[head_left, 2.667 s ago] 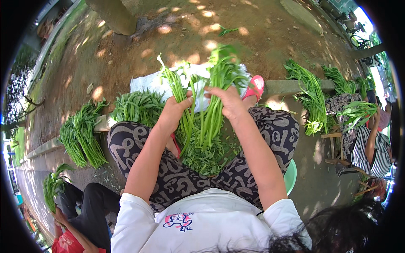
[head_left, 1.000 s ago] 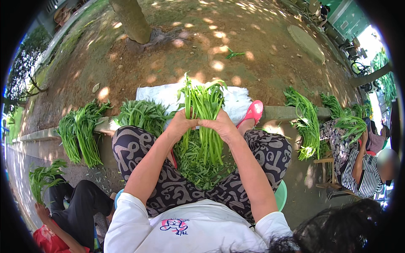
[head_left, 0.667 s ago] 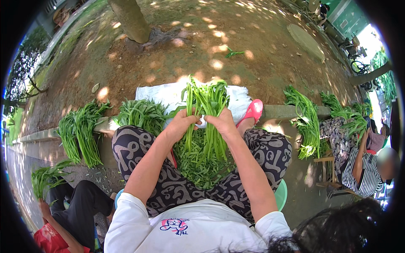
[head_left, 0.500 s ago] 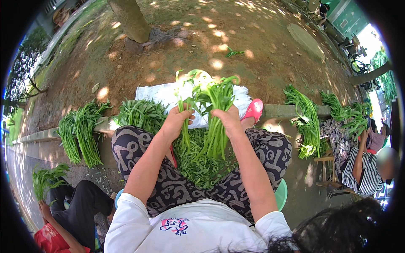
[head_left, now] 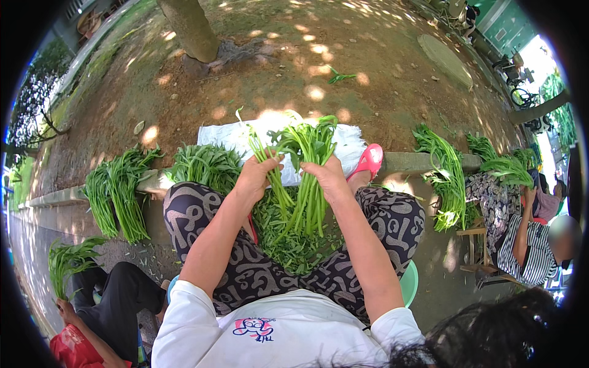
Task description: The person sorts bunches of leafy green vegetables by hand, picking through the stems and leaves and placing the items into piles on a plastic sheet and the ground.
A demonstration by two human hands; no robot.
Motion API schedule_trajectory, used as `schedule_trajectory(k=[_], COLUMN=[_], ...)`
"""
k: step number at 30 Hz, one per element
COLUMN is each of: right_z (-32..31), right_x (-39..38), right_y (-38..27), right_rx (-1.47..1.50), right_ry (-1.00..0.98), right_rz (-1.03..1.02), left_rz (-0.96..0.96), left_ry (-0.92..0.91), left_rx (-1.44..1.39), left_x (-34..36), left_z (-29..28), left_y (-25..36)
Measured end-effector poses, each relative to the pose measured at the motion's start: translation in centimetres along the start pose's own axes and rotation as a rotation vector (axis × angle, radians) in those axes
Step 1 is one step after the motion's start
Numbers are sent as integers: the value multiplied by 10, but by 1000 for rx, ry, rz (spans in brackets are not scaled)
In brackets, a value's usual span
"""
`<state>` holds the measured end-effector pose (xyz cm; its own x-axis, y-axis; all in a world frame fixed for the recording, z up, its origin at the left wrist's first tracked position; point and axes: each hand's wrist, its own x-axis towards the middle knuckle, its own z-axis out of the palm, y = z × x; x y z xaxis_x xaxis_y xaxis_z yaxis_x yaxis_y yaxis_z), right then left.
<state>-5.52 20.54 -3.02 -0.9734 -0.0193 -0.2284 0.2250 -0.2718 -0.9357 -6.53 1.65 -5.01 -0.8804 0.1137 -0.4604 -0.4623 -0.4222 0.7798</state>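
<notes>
Long-stemmed leafy greens are in both my hands, held above my lap. My left hand (head_left: 256,176) is closed around a thinner group of stems (head_left: 279,191). A thicker bunch of greens (head_left: 313,202) is gripped by my right hand (head_left: 328,175), its leafy tops pointing away from me and its stems hanging toward me. The leafy tops of the two bunches meet between my hands. Below them, between my knees, lies a pile of loose green leaves and cut bits (head_left: 294,251). A white woven sack (head_left: 224,136) is spread behind the bunches, partly hidden by them.
Bundles of greens (head_left: 119,190) lean on the stone curb at left, with another bundle (head_left: 208,164) beside my left knee. At right hangs one more bundle (head_left: 445,178). Co-workers hold greens at both sides. A green basin (head_left: 409,283) stands by my right hip.
My left hand's stems have swung from nearly upright to a slant, lower ends now toward the right bunch. The right bunch has dropped slightly and shifted a little left.
</notes>
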Motion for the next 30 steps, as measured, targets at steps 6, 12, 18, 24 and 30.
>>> schedule_trajectory(k=[6,12,18,24,30], right_z=[-12,-10,4,14,14], right_x=[5,5,0,-6,-7], right_y=[-10,-8,13,13,5], right_rx=[22,21,-55,6,-134], right_ry=[105,101,-51,-235,-189], right_rz=[-103,-70,-41,-71,-145], left_rz=[262,136,78,72,41], left_ry=[187,80,-60,-131,-172], left_rx=[-219,-162,12,79,23], left_x=[14,6,0,-1,-2], left_z=[-16,-5,6,6,7], left_y=[0,0,-2,-3,-2])
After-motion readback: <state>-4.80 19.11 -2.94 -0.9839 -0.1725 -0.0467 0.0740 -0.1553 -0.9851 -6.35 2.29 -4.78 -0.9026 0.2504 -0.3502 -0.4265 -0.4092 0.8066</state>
